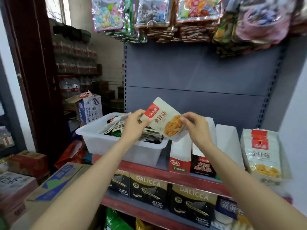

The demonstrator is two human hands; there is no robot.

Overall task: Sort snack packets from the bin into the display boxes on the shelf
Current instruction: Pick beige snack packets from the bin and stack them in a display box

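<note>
A white snack packet (pixel 163 119) with a red label and an orange picture hangs tilted above the right end of the bin. My left hand (pixel 134 126) pinches its left edge and my right hand (pixel 195 126) pinches its right edge. Below them the translucent white bin (pixel 103 143) sits on the shelf, holding several mixed packets (pixel 114 127). To its right stand display boxes: one with a red and green front (pixel 179 163), one dark (pixel 201 166), a white one (pixel 227 143), and at far right a white box (pixel 261 153) printed like the held packet.
The shelf edge (pixel 149 171) is red. Black wafer boxes (pixel 147 193) fill the shelf below. Cardboard cartons (pixel 54 181) stand at lower left, an open blue and white carton (pixel 89 108) behind the bin. Bagged sweets (pixel 166 19) hang overhead against the grey back panel (pixel 199 72).
</note>
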